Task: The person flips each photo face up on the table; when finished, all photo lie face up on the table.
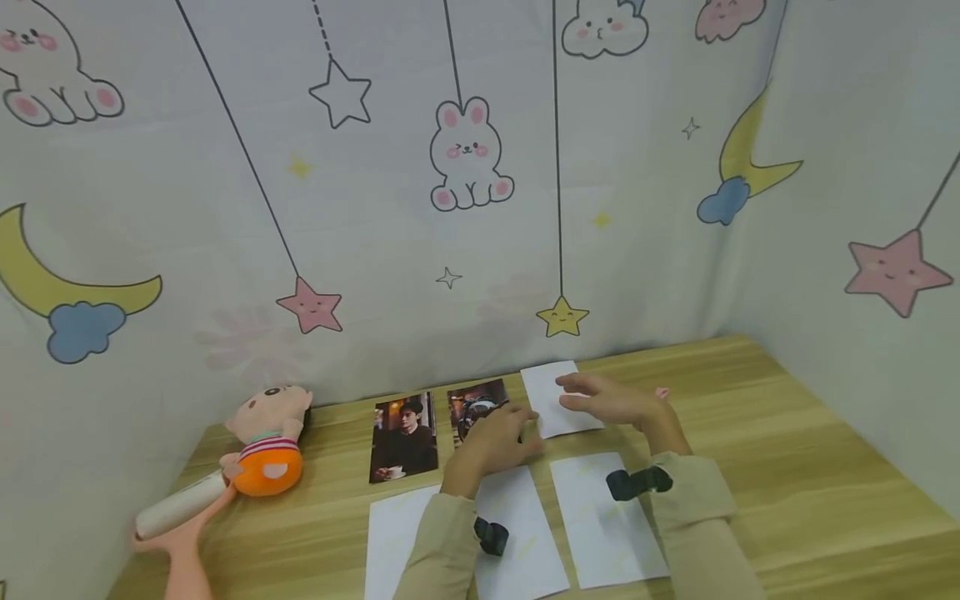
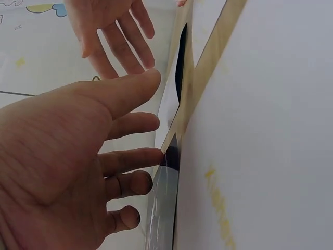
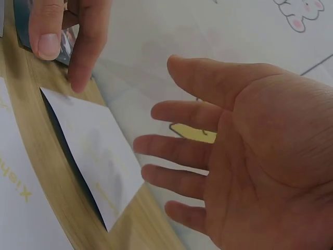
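Two photo cards lie face up at the back: one of a person in black (image 1: 403,442), and a darker one (image 1: 477,400) partly covered by my left hand (image 1: 498,442). To their right, a white card (image 1: 551,408) lies with its face hidden, one edge lifted in the right wrist view. Over its right part hovers my right hand (image 1: 611,402), fingers spread, holding nothing. My left hand (image 2: 67,140) has its fingers extended near the dark card's edge; whether it touches is unclear. Nearer the front lie white cards (image 1: 517,533), (image 1: 607,521) with faint yellow lettering.
A plush toy (image 1: 270,450) in orange sits at the table's back left, beside a pink-handled roller (image 1: 183,508). Another white card (image 1: 393,533) lies front left. A small pink item (image 1: 662,392) is behind my right wrist. A patterned curtain (image 1: 390,242) hangs behind the table.
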`<state>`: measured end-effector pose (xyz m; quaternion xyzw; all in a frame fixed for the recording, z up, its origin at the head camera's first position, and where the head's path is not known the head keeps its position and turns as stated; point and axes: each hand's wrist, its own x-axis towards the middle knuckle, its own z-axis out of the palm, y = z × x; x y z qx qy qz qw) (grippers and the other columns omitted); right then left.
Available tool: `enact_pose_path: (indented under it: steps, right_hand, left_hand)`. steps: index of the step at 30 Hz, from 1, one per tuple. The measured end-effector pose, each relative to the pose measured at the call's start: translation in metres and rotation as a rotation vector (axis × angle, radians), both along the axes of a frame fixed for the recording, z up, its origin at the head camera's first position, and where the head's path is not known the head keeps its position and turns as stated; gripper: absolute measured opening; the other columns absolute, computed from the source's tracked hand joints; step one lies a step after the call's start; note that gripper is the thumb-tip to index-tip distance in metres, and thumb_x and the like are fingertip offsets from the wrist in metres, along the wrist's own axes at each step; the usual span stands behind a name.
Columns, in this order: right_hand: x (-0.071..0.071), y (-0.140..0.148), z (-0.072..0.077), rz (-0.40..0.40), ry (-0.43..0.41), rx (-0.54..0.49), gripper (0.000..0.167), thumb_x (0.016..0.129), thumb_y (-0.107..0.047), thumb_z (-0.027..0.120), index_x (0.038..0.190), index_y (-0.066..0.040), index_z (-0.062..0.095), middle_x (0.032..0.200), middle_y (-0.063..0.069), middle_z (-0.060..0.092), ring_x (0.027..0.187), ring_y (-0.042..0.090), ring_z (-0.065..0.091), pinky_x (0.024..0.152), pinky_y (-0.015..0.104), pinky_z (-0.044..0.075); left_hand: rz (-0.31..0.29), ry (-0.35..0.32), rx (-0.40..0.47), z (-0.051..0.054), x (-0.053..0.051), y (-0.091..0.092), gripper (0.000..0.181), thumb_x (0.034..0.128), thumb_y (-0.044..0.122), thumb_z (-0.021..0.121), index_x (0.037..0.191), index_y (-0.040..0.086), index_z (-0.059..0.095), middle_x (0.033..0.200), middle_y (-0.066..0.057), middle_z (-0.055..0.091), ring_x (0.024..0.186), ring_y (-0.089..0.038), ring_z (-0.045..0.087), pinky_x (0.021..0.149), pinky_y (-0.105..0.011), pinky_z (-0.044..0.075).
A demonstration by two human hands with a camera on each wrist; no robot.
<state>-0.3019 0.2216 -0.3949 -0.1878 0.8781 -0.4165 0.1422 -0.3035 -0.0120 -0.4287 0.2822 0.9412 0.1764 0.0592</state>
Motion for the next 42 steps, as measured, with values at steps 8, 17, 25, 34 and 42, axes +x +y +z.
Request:
enact_pose_path:
  steps: [8,17,25,34,42]
  right_hand:
    - [0.002,-0.002,-0.001,-0.039,-0.076,0.102,0.065,0.104,-0.035,0.051,0.154,0.001,0.032,0.154,0.031,0.034,0.141,0.049,0.032,0.110,0.063,0.031]
    - [0.004,-0.004,-0.005,-0.049,-0.082,0.164,0.068,0.103,-0.033,0.052,0.150,0.011,0.030,0.150,0.032,0.038,0.139,0.047,0.037,0.112,0.058,0.031]
    - [0.004,-0.005,-0.004,-0.031,-0.071,0.172,0.067,0.105,-0.032,0.048,0.151,0.012,0.027,0.151,0.033,0.037,0.139,0.047,0.037,0.113,0.058,0.030]
    - [0.004,-0.003,-0.005,-0.033,-0.057,0.151,0.069,0.104,-0.028,0.050,0.152,0.013,0.021,0.152,0.037,0.031,0.142,0.049,0.030,0.114,0.058,0.025]
    - [0.007,-0.008,-0.001,-0.029,-0.079,0.157,0.068,0.104,-0.027,0.052,0.152,0.011,0.023,0.143,0.036,0.044,0.132,0.047,0.046,0.108,0.057,0.036]
  left_hand:
    - [0.023,-0.006,-0.042,-0.002,0.003,0.007,0.063,0.0967,0.045,0.062,0.149,0.014,0.048,0.149,-0.012,0.050,0.133,-0.033,0.050,0.106,-0.051,0.042]
    - [0.034,0.047,-0.041,-0.003,0.002,0.014,0.069,0.0953,0.044,0.065,0.150,0.007,0.045,0.147,-0.011,0.053,0.132,-0.029,0.052,0.107,-0.043,0.043]
    - [0.068,0.068,-0.062,-0.003,0.001,0.014,0.069,0.0919,0.044,0.070,0.147,0.008,0.049,0.142,-0.010,0.057,0.128,-0.028,0.056,0.103,-0.044,0.046]
    - [0.086,0.084,-0.091,-0.004,0.000,0.014,0.069,0.0905,0.046,0.071,0.146,0.010,0.051,0.144,-0.008,0.056,0.130,-0.027,0.054,0.102,-0.052,0.044]
    - [0.094,0.090,-0.111,-0.001,0.000,0.015,0.071,0.0879,0.044,0.075,0.146,0.010,0.051,0.142,-0.008,0.058,0.126,-0.027,0.057,0.097,-0.051,0.047]
